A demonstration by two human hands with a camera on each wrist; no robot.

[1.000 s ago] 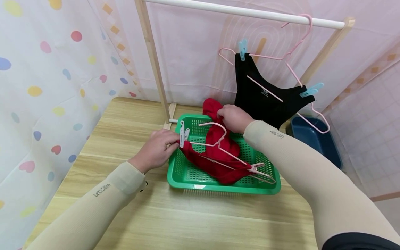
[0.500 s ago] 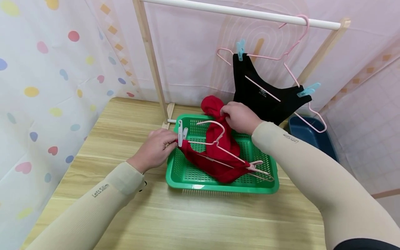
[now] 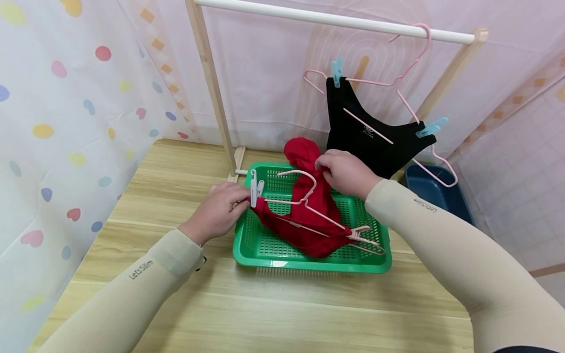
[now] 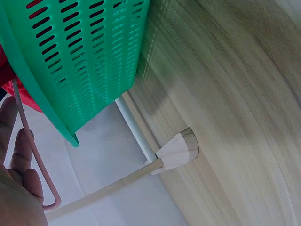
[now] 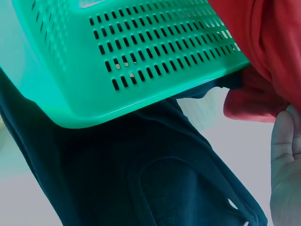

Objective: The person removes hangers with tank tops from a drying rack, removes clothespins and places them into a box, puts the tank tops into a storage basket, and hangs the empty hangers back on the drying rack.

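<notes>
A red top (image 3: 315, 211) lies bunched in and over the green basket (image 3: 309, 266), spilling past its back rim. A pale pink hanger (image 3: 304, 201) runs through it, with a white clothes peg (image 3: 253, 189) at the left shoulder and a pale pink clothes peg (image 3: 358, 234) at the right. My left hand (image 3: 219, 210) pinches the left shoulder beside the white peg; in the left wrist view the hanger's end loop (image 4: 33, 146) crosses its fingers. My right hand (image 3: 348, 171) pinches the red cloth near the back rim; the right wrist view shows its fingertips against the fabric.
Behind stands a drying rack with a white rail (image 3: 335, 20) and wooden posts (image 3: 212, 88). A black top (image 3: 371, 137) hangs there on a pink hanger (image 3: 399, 77) with blue pegs (image 3: 337, 72). A dark blue bin (image 3: 437, 196) sits at the right.
My right hand has shifted slightly to the right along the red cloth, still pinching it. My left hand stays at the left shoulder of the top. The whole head view has shifted a little.
</notes>
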